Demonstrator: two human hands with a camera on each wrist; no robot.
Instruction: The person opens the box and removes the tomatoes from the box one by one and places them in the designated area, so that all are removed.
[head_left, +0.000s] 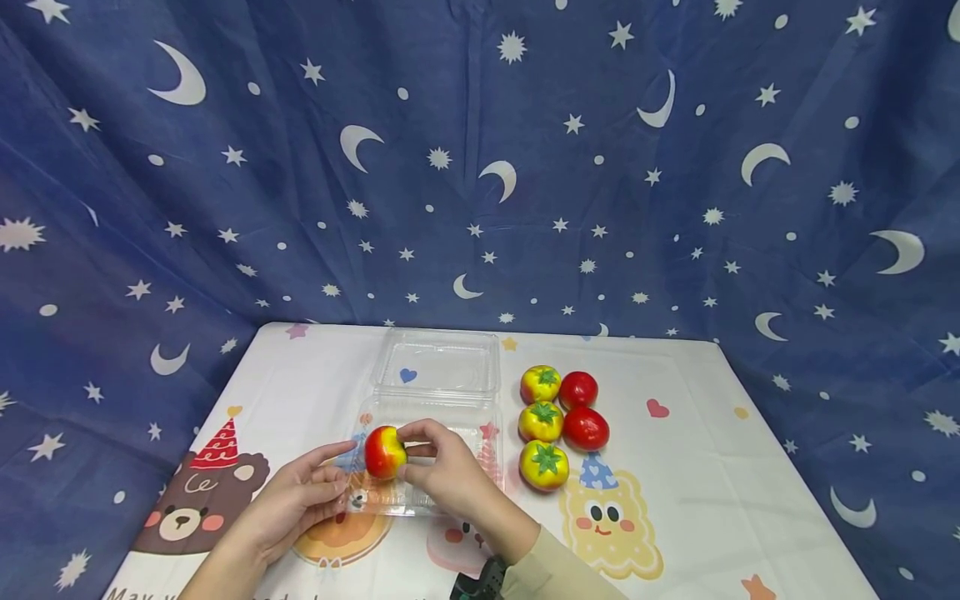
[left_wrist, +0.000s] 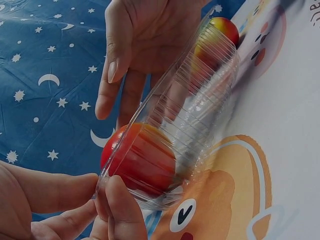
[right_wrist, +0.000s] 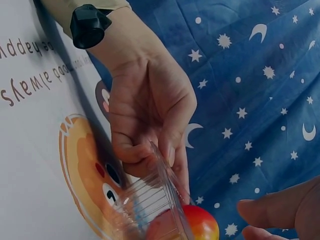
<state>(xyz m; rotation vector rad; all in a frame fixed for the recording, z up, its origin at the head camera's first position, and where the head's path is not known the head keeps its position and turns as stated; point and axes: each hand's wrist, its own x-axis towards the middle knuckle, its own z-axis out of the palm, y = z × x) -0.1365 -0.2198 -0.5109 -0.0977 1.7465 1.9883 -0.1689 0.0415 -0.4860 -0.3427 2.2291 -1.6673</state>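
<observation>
Pinching one red-yellow tomato (head_left: 385, 452) in right hand (head_left: 442, 471) over one clear box (head_left: 450, 417), left hand (head_left: 300, 496) relaxed alongside, five tomatoes (head_left: 558, 417) right of box.

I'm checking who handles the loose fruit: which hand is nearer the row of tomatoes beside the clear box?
Right. The right hand holds a red-yellow tomato over the clear box, just left of the tomato row. The left hand steadies the box's far side.
</observation>
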